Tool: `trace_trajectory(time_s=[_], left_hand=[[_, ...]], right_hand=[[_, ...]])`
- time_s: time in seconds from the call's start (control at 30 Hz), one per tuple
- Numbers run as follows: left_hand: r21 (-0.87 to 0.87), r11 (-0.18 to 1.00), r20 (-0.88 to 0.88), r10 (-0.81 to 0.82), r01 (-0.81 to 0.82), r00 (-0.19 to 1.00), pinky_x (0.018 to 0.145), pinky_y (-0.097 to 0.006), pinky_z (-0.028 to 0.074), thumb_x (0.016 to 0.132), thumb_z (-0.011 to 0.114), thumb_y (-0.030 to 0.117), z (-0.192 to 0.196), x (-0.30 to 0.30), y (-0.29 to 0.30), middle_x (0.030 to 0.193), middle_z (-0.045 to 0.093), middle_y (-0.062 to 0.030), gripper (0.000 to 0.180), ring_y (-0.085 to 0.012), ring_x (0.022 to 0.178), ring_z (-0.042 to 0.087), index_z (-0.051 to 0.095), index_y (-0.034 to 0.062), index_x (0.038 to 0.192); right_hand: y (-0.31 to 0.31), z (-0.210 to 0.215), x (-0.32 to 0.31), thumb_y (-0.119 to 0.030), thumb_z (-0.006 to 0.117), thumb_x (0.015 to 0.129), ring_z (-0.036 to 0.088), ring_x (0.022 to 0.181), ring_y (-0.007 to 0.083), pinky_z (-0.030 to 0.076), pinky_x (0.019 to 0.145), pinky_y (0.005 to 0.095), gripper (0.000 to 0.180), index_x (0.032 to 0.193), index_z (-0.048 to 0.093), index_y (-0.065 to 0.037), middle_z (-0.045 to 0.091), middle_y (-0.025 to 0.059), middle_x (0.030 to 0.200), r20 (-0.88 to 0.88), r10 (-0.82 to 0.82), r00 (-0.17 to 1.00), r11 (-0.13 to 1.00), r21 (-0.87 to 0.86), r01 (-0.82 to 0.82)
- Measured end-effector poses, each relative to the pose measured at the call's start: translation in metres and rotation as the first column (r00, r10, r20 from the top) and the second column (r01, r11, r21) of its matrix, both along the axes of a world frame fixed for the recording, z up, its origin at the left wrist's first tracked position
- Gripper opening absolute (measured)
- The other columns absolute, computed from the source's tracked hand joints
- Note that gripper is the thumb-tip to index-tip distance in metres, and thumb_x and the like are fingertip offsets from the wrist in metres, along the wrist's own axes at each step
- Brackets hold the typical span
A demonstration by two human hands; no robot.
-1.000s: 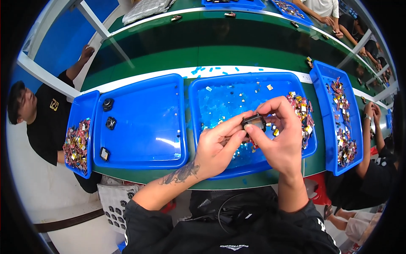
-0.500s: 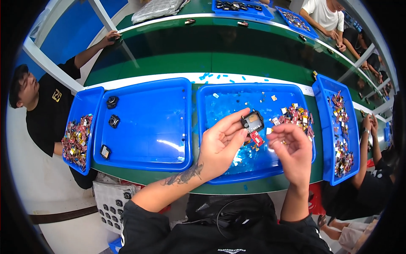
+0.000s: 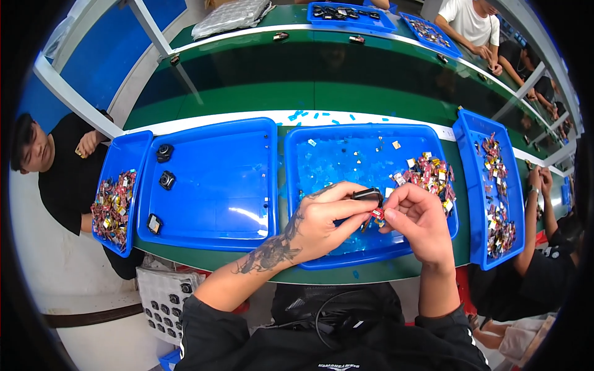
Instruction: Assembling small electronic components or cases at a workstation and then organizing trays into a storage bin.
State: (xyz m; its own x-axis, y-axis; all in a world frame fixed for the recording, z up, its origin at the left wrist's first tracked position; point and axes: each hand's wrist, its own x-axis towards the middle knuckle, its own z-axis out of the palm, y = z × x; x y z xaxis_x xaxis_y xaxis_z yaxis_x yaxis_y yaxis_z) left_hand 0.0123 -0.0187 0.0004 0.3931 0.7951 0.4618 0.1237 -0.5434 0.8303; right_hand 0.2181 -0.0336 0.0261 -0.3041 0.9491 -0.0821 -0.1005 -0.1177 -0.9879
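Note:
My left hand (image 3: 325, 221) grips a small black plastic housing (image 3: 370, 195) above the right-hand blue tray (image 3: 371, 253). The housing is tilted, so its inner side is hidden. A small red circuit board (image 3: 377, 213) hangs at the housing's near side, between my two hands. My right hand (image 3: 421, 216) is closed in a pinch, thumb and forefinger at the board's right edge. How firmly it grips the board is hard to make out. Beneath and beyond my hands, a pile of small red, yellow and white electronic parts (image 3: 430, 176) lies in the tray's right side.
Left of my hands, another blue tray (image 3: 210, 241) holds a few black housings (image 3: 166, 180). Narrow blue bins of small parts stand at far left (image 3: 114, 207) and far right (image 3: 500, 232). A green conveyor belt (image 3: 247, 93) runs beyond. One person (image 3: 68, 167) is at left, others at right.
My left hand has turned the black housing edge-on and lowered it slightly. My right hand has closed in on the red board. The person at left has drawn an arm back from the belt.

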Motion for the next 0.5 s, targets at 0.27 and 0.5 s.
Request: trace_trajectory(time_s=[0.27, 0.5], left_hand=[[0.032, 0.997, -0.112, 0.069, -0.066, 0.991, 0.067, -0.031, 0.054, 0.081, 0.069, 0.002, -0.003, -0.001, 0.001, 0.095, 0.067, -0.0123, 0.014, -0.0245, 0.082, 0.068, 0.069, 0.0006, 0.095], [-0.184, 0.982, -0.134, 0.017, -0.041, 0.991, 0.065, -0.031, 0.052, 0.082, 0.066, 0.002, 0.003, -0.002, 0.0, 0.086, 0.066, -0.0127, 0.013, -0.025, 0.078, 0.068, 0.069, -0.0008, 0.095]], right_hand=[[0.003, 0.003, 0.001, -0.003, 0.064, 0.089, 0.053, 0.078, 0.003, 0.046, 0.064, 0.0178, 0.005, 0.09, 0.06, 0.001, 0.058, -0.0002, 0.085, 0.202, -0.007, 0.979, 1.0, 0.031, 0.001], [-0.007, -0.011, -0.005, -0.001, 0.064, 0.089, 0.054, 0.076, 0.0025, 0.045, 0.066, 0.0171, 0.004, 0.091, 0.06, 0.001, 0.06, 0.0001, 0.085, 0.078, -0.135, 0.988, 0.991, 0.003, 0.135]])
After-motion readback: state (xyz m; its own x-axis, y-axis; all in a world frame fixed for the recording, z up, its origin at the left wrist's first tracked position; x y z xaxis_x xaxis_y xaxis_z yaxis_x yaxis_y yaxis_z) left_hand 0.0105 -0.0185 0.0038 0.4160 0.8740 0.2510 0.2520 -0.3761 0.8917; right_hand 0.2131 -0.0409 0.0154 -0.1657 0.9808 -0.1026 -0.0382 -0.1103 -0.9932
